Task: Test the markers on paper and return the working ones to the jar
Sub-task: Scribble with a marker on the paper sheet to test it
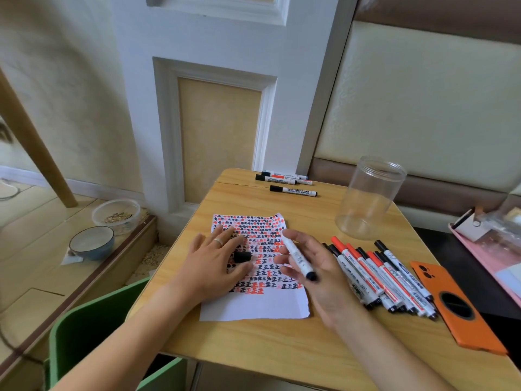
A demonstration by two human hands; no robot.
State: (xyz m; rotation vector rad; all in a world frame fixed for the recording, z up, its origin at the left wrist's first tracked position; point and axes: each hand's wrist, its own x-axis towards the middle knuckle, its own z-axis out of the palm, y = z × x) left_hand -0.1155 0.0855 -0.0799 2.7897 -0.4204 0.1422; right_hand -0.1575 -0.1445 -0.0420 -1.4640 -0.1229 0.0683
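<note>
A white paper (253, 306) covered with red and black test marks lies on the wooden table (282, 348). My left hand (214, 258) rests flat on the paper, and a black cap (242, 256) lies by its thumb. My right hand (318, 275) holds a white marker (297, 256) above the paper, its black end toward me and its tip hidden among the fingers. A pile of several red and black markers (377, 275) lies to the right. The clear plastic jar (369, 197) stands empty at the back right.
Three markers (287, 183) lie at the table's far edge. An orange phone case (456, 306) sits at the right, beside a pink tray (493, 249). A green chair (93, 334) stands at the near left. Two bowls (104, 227) are on the floor ledge at the left.
</note>
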